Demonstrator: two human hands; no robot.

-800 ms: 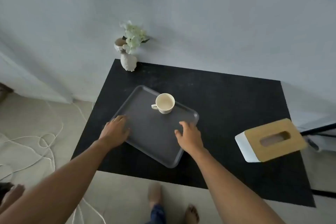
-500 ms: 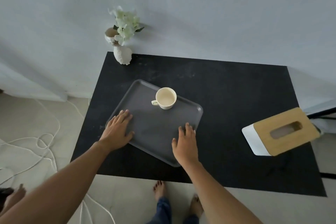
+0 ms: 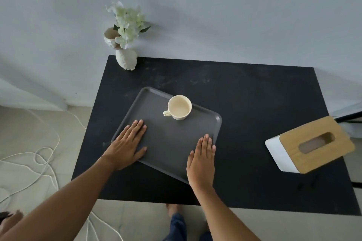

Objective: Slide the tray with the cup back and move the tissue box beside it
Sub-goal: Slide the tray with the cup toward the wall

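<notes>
In front of me the black surface (image 3: 254, 103) meets a pale grey wall (image 3: 215, 15). At its far left corner stands a white vase (image 3: 126, 60) of pale flowers (image 3: 128, 22). White cord (image 3: 42, 154) loops over the floor (image 3: 23, 133) to my left.

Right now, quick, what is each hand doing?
Left hand: open, lying flat on the tray, gripping nothing.
Right hand: open, flat on the tray's near right edge, gripping nothing.

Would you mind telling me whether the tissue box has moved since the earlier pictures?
No. The tissue box sits where it was, overhanging the right edge of the black table; only the camera has shifted.
</notes>
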